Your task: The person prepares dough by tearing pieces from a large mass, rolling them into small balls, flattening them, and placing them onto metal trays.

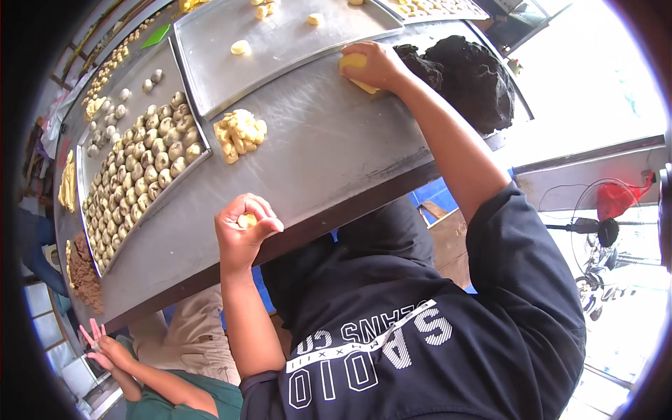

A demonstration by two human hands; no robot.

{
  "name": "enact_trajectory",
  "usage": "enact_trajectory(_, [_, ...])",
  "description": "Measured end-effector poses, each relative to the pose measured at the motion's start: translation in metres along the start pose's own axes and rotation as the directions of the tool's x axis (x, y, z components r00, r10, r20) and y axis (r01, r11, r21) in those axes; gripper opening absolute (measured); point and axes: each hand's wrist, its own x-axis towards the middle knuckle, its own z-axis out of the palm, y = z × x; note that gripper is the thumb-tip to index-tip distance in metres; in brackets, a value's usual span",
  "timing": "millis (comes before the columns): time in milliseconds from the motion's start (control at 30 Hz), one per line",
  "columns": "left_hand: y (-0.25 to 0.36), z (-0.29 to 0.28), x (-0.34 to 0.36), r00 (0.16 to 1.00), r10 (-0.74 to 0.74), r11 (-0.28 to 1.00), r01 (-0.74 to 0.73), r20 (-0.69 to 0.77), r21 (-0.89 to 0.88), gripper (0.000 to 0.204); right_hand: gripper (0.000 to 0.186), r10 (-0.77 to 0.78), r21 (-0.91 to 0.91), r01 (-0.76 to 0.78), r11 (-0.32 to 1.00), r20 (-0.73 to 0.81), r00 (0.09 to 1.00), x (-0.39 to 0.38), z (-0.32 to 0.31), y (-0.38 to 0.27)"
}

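Note:
My left hand is curled above the table's near edge, its fingers closed around a small piece of pale yellow dough. Farther off to the right, my right hand grips a smooth yellow thing against the metal tabletop; its kind I cannot make out. Beside that hand sits a big dark brown-black mass. A heap of pale yellow dough pieces lies on the table, beyond my left hand.
At left, a tray holds rows of round, glossy dough balls. A second metal tray with a few dough pieces lies at the back. Crumbly brown stuff is at the far left. Another person's hands are at lower left. A fan stands right.

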Motion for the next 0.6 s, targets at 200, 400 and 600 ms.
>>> enact_trajectory(200, [-0.003, -0.002, -0.014, 0.975, -0.042, 0.991, 0.012, -0.217, -0.137, 0.058, 0.053, -0.443, -0.066, 0.439, 0.896, -0.084, 0.892, -0.094, 0.004, -0.030])
enact_trajectory(400, [0.009, 0.005, -0.003, 0.985, -0.103, 0.980, 0.076, -0.142, -0.183, 0.036, 0.063, -0.736, 0.141, 0.725, 0.674, 0.056, 0.674, -0.135, 0.025, -0.115])
enact_trajectory(600, [0.023, 0.013, -0.010, 0.984, 0.157, 0.843, -0.093, -0.078, 0.530, 0.014, 0.043, -0.290, 0.232, 0.280, 0.931, 0.009, 0.957, -0.069, 0.051, -0.107])
